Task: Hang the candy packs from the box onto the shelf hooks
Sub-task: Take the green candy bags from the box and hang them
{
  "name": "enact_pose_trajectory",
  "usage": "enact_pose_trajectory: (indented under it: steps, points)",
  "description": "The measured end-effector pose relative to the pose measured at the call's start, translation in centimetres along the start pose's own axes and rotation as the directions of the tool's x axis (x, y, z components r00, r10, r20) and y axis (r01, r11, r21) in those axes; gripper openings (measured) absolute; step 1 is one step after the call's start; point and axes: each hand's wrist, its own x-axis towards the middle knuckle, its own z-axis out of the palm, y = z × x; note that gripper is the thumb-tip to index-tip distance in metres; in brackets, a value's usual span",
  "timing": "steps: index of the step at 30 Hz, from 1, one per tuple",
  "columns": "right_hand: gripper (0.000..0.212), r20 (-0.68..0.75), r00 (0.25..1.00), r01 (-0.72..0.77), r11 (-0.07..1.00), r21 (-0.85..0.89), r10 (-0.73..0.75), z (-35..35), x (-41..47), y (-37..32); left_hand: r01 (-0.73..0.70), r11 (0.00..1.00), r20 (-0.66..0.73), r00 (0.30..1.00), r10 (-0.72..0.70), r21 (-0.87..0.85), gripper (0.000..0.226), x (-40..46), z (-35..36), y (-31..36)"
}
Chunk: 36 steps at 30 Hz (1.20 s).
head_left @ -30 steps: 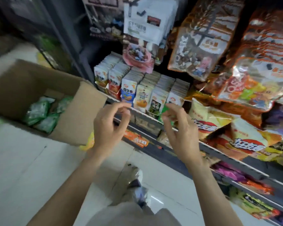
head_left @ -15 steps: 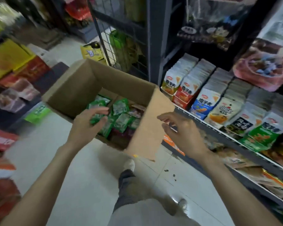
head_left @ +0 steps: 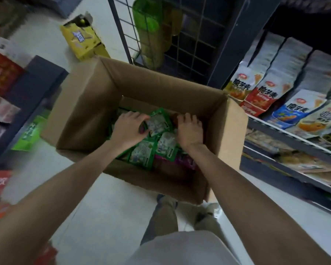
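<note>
you are standing over the open cardboard box on the pale floor, both forearms reaching down inside it. your left hand is pinching the corner of a green candy pack lying on top of the other green packs, while your right hand is curling its fingers among the packs, its grip hidden. beyond, the shelf is holding upright snack bags.
</note>
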Motion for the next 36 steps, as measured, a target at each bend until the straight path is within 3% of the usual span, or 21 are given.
enact_pose_trajectory:
  steps: [4, 9, 13, 15, 18, 21, 23, 25, 29, 32, 35, 36]
  points:
    - [0.046, -0.012, 0.994, -0.113, 0.986, -0.119, 0.113, 3.1, 1.7, 0.6, -0.071, 0.996, -0.007, 0.997, 0.072, 0.062, 0.040, 0.9, 2.6, -1.3]
    - [0.043, -0.040, 0.999, 0.012, 0.941, -0.338, -0.027, 5.3, 3.1, 0.7, -0.141, 0.987, -0.015, 0.990, 0.143, 0.080, 0.040, 1.3, 4.6, -1.3]
    - [0.029, -0.075, 0.997, -0.001, 0.925, -0.379, -0.030, 4.5, 3.4, 0.6, -0.186, 0.974, 0.039, 0.982, 0.183, 0.129, 0.047, 1.8, 5.9, -1.2]
    - [0.027, -0.018, 0.999, 0.024, 0.923, -0.383, -0.033, 3.8, 3.3, 0.6, -0.179, 0.976, 0.050, 0.983, 0.174, 0.128, 0.054, 2.1, 6.2, -0.9]
    - [0.029, -0.089, 0.992, 0.073, 0.973, -0.217, -0.094, 0.8, 2.3, -0.5, -0.107, 0.991, 0.028, 0.994, 0.109, -0.074, 0.073, 2.6, 5.3, 0.4]
    - [0.027, -0.359, 0.926, 0.153, 0.986, 0.070, -0.118, -2.0, 0.3, -0.9, -0.085, 0.938, 0.012, 0.995, 0.095, -0.337, 0.090, 2.6, 2.4, 1.9]
    - [0.016, -0.518, 0.842, 0.333, 0.902, 0.275, -0.152, -3.7, -1.9, -0.5, -0.066, 0.903, -0.014, 0.998, 0.067, -0.424, 0.079, 1.8, 0.0, 2.7]
    - [0.008, -0.585, 0.797, 0.447, 0.800, 0.400, -0.152, -5.4, -3.9, 0.4, -0.027, 0.845, -0.020, 1.000, 0.020, -0.534, 0.060, 0.5, -2.5, 3.3]
    - [0.034, -0.540, 0.836, 0.364, 0.639, 0.678, 0.096, -7.8, -8.0, 1.9, -0.016, 0.685, -0.068, 0.997, -0.049, -0.729, 0.040, -2.3, -5.6, 5.3]
    - [0.061, -0.404, 0.887, 0.252, 0.500, 0.828, 0.222, -8.1, -10.7, 3.3, 0.037, 0.548, -0.076, 0.980, -0.183, -0.836, 0.031, -3.5, -6.8, 7.8]
    - [0.061, -0.220, 0.938, 0.147, 0.268, 0.952, 0.268, -8.4, -12.9, 4.5, 0.041, 0.400, -0.070, 0.964, -0.257, -0.915, 0.036, -4.1, -8.2, 11.5]
    - [0.056, -0.213, 0.934, 0.145, 0.238, 0.960, 0.288, -8.5, -13.6, 5.1, 0.036, 0.376, -0.064, 0.966, -0.251, -0.926, 0.039, -4.3, -8.6, 12.8]
